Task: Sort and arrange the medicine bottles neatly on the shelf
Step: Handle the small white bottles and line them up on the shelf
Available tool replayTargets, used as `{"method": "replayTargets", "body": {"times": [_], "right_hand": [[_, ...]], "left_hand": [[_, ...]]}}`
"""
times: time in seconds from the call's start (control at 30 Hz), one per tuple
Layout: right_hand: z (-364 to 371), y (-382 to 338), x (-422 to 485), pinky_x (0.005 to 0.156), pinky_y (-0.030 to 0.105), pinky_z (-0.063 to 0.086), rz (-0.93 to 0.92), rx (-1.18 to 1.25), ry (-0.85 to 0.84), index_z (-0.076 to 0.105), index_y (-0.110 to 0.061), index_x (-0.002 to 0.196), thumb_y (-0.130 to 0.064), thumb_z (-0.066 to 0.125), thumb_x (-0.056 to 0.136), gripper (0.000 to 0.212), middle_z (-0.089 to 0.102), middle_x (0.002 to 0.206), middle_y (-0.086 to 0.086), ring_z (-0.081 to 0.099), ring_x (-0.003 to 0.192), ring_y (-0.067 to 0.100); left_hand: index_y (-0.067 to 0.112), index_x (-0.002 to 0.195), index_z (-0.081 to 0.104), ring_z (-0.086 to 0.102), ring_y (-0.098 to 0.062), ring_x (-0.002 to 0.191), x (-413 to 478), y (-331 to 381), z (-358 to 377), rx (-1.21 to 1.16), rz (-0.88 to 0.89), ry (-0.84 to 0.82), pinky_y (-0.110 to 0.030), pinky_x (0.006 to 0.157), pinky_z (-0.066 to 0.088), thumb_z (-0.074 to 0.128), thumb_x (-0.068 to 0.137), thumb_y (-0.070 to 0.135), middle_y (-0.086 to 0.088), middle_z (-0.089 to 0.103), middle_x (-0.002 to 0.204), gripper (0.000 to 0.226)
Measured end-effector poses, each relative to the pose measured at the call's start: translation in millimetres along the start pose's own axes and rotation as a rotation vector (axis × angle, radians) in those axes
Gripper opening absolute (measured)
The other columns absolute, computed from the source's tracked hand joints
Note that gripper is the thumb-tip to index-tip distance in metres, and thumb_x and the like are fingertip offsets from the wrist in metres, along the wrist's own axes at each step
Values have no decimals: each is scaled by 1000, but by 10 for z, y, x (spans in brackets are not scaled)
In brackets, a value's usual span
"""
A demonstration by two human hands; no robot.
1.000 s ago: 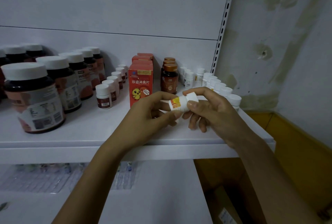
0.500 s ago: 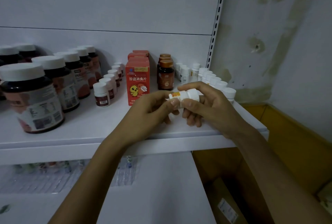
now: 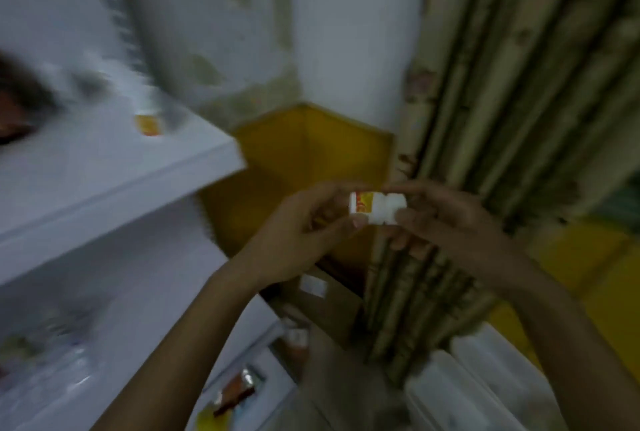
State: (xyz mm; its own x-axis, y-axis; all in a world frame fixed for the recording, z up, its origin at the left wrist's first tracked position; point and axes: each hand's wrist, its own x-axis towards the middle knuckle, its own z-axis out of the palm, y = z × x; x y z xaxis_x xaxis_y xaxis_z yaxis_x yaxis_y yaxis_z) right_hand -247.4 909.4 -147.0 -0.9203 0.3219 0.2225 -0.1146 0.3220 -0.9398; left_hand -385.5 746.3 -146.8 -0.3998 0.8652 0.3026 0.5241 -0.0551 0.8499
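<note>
A small white medicine bottle (image 3: pixel 375 207) with an orange-yellow label lies sideways between my two hands, well to the right of the shelf. My left hand (image 3: pixel 298 233) pinches its labelled end and my right hand (image 3: pixel 443 219) grips its white cap end. The white shelf (image 3: pixel 114 171) runs off to the left, badly blurred; one small white bottle with an orange label (image 3: pixel 149 119) stands near its right end. The other bottles on it are only dark smears at the left edge.
A patterned curtain (image 3: pixel 519 101) hangs on the right. A yellow-painted wall base (image 3: pixel 301 146) fills the corner behind my hands. A cardboard box (image 3: pixel 318 295) sits on the floor below, white plastic boxes (image 3: pixel 478 389) at the lower right, and packets on a lower shelf (image 3: pixel 235 392).
The view has swung sharply right and down, away from the shelf. Both hands still hold the same bottle, which has moved off the shelf edge toward the curtain.
</note>
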Motion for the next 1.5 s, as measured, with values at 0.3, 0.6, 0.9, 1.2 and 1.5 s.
{"method": "replayTargets", "body": {"times": [0.3,0.6,0.9,1.2,1.5], "right_hand": [[-1179,1105,-1850,58,21,51,468,-73,299,61,-27,115,-12,63,89,29,73,80,-3,68,70,12],[-1084,2878,-2264,44,16,44,1045,94,484,63,-3,106,-23,71,86,29,66,64,4,60,47,7],[-229,4854,-2038,81,45,57,1269,-32,572,59,-21,105,-33,73,81,31,70,101,9,69,86,23],[93,5657,-1648,94,41,49,1292,-296,674,54,-18,128,-34,61,91,40,62,124,5,59,112,25],[147,5710,-1544,92,33,49,1303,-355,653,61,-13,116,-25,61,91,28,67,112,5,63,104,22]], "left_hand": [[47,118,48,59,-14,112,332,-503,2474,-180,-189,-515,-39,95,51,57,86,42,4,59,124,33],[19,151,13,21,-22,143,-511,-1708,3270,285,-584,-713,-35,115,20,52,94,42,-2,20,157,73],[10,151,0,14,-25,146,-756,-3072,3890,639,-609,-619,-35,114,24,46,95,47,-9,7,160,82],[0,148,19,37,-34,136,-1016,-3927,4256,706,-477,-581,-46,101,41,65,76,56,-19,27,153,102],[1,144,31,52,-35,123,-1095,-4024,4264,694,-427,-538,-47,88,50,71,67,57,-19,42,145,103]]}}
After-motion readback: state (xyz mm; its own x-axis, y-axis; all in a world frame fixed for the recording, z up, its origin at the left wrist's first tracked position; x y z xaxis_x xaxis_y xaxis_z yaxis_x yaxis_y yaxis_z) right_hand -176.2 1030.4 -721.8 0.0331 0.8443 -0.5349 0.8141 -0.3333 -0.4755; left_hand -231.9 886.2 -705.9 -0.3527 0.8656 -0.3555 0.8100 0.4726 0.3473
